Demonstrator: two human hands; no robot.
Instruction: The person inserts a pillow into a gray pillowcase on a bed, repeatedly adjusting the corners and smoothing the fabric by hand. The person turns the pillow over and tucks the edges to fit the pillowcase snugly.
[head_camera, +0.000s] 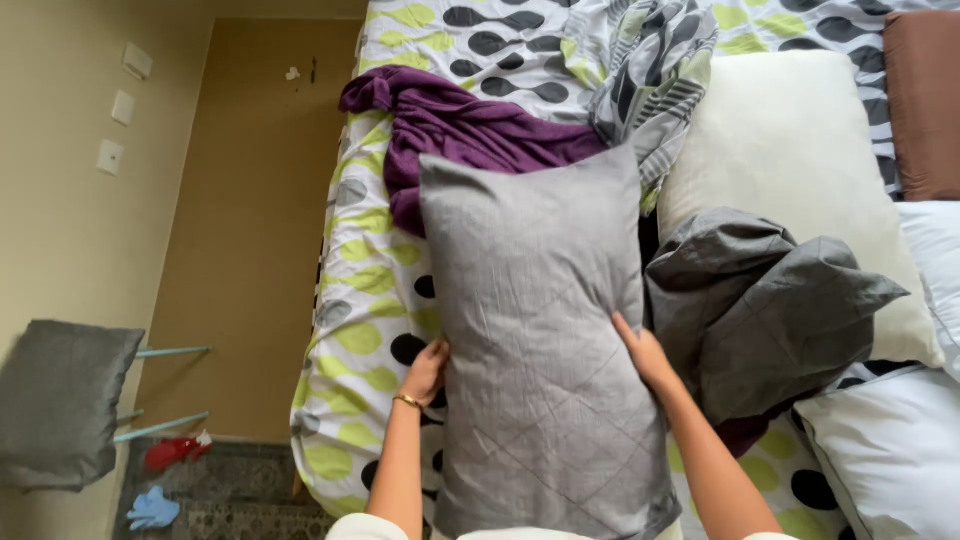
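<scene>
Grey pillow (545, 330) held upright over the bed (365, 300), left hand (425, 372) and right hand (645, 355) clamped on its sides. Step: positioning. Next likely requires lowering flat beside crumpled grey pillowcase (765, 310).

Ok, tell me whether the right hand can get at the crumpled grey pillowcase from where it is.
Probably yes. The right hand holds the grey pillow, and the crumpled grey pillowcase lies just beside it with nothing between.

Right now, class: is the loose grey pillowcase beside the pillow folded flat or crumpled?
Crumpled. The grey pillowcase lies bunched in uneven creases and peaks on the bed, partly over a cream pillow, right of the grey pillow.
</scene>
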